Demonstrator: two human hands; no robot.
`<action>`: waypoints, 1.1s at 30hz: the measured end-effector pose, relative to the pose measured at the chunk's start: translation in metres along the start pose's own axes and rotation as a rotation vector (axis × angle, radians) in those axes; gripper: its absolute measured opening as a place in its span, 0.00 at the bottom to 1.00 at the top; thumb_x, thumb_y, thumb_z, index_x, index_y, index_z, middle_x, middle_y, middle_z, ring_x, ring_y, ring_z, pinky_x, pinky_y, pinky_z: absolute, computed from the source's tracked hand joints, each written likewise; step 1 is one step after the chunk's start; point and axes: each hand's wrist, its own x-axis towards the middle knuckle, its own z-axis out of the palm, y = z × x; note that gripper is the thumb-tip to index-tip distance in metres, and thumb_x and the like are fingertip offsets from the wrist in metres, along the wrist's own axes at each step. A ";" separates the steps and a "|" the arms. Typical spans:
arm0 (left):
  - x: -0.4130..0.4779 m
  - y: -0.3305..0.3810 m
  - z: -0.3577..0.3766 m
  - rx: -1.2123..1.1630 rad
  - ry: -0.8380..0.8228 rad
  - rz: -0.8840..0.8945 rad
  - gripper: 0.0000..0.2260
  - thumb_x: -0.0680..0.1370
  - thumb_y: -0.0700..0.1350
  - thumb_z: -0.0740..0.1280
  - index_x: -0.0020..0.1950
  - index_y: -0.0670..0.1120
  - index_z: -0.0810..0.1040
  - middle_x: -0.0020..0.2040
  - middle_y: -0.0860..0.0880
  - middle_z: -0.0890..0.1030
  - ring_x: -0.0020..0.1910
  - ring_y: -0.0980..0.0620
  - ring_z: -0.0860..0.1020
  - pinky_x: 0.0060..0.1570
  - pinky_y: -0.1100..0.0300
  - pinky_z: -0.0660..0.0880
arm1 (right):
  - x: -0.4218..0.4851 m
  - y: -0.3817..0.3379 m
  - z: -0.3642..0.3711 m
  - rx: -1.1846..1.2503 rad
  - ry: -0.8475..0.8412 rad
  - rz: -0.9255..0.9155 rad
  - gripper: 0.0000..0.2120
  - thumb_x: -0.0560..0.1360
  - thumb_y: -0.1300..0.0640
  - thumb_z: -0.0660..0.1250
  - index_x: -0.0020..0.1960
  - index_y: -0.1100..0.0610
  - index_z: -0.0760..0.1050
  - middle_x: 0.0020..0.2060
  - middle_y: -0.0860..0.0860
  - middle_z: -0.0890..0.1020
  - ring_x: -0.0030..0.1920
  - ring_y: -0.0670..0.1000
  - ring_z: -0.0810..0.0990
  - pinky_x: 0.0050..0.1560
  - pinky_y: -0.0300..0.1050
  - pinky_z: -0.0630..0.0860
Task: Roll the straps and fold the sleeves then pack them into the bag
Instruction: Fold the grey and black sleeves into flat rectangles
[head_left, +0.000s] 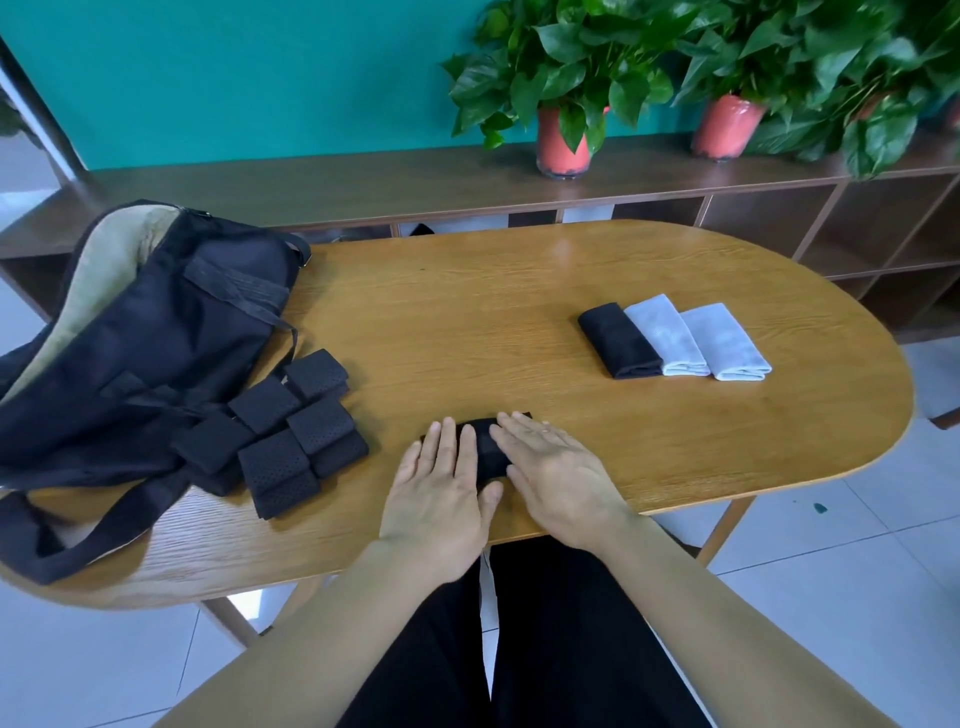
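A folded black sleeve (488, 451) lies at the table's near edge. My left hand (441, 493) and my right hand (556, 473) both press flat on it with straight fingers. Several rolled black perforated straps (291, 431) sit in a cluster to the left, against a black bag (156, 332) whose tan-lined mouth gapes at the far left. To the right lie three folded sleeves side by side: one black (618, 340) and two light grey (667, 335) (724, 343).
The oval wooden table (467, 322) ends just before my lap. The bag's shoulder strap (88, 540) trails over the near left edge. Behind stands a dark shelf unit (779, 218) with potted plants (563, 78) in red pots.
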 end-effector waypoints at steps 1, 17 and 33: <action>0.002 -0.001 0.000 0.009 -0.011 0.007 0.30 0.82 0.59 0.40 0.77 0.45 0.35 0.77 0.45 0.35 0.76 0.50 0.34 0.74 0.53 0.35 | 0.001 0.001 0.000 -0.016 -0.004 0.009 0.23 0.83 0.55 0.51 0.77 0.53 0.55 0.76 0.48 0.56 0.76 0.44 0.50 0.73 0.38 0.41; 0.090 0.014 -0.023 0.064 -0.122 0.214 0.26 0.83 0.57 0.41 0.78 0.48 0.37 0.78 0.51 0.37 0.76 0.55 0.35 0.75 0.52 0.39 | 0.021 0.044 -0.006 -0.199 0.070 0.258 0.23 0.83 0.53 0.50 0.76 0.57 0.56 0.75 0.52 0.59 0.75 0.49 0.56 0.74 0.45 0.49; 0.195 0.043 -0.041 0.077 0.017 0.196 0.23 0.84 0.50 0.46 0.77 0.60 0.42 0.77 0.50 0.34 0.75 0.51 0.31 0.74 0.46 0.38 | 0.053 0.102 -0.011 -0.234 0.275 0.430 0.28 0.77 0.41 0.50 0.68 0.56 0.71 0.66 0.57 0.73 0.67 0.59 0.65 0.63 0.56 0.62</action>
